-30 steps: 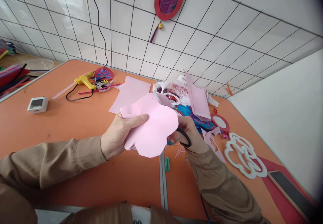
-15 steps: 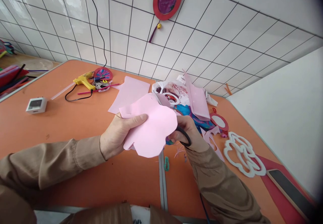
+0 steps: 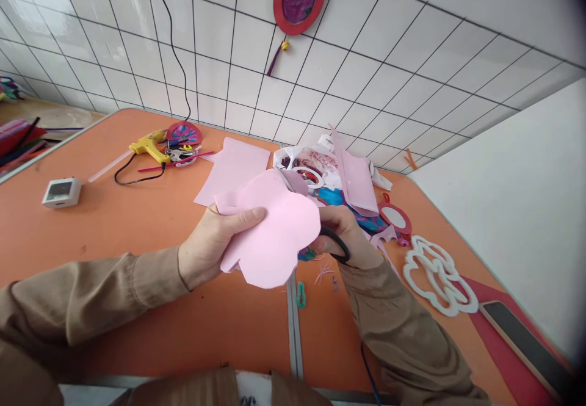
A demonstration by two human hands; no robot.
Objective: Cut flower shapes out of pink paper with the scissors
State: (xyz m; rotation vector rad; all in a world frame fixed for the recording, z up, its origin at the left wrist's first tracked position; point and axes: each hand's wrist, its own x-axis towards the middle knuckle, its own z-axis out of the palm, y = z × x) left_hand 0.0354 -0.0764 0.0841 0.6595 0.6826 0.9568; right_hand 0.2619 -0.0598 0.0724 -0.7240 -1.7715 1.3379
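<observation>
My left hand (image 3: 208, 244) grips a pink sheet (image 3: 274, 229), thumb on top and fingers underneath. The sheet has a scalloped outline, rather like a flower, and looks like felt or craft foam. At its right edge my right hand (image 3: 341, 235) is closed round black-handled scissors (image 3: 336, 244). Part of a grey blade shows past the sheet's upper edge; the rest is hidden behind the sheet. A green clip (image 3: 301, 295) and thin pink scraps (image 3: 324, 271) lie on the table below my right hand.
On the orange table (image 3: 137, 229) lie a yellow glue gun (image 3: 151, 148), a small white box (image 3: 61, 192), a pink sheet (image 3: 235, 168), a folded pink piece (image 3: 357, 183), white flower-shaped outlines (image 3: 439, 278) and a phone-like dark slab (image 3: 522, 348). A red oval ornament (image 3: 300, 0) hangs on the tiled wall.
The whole view has shifted slightly. Both hands keep their hold on the pink sheet and scissors, with hardly any visible movement between them.
</observation>
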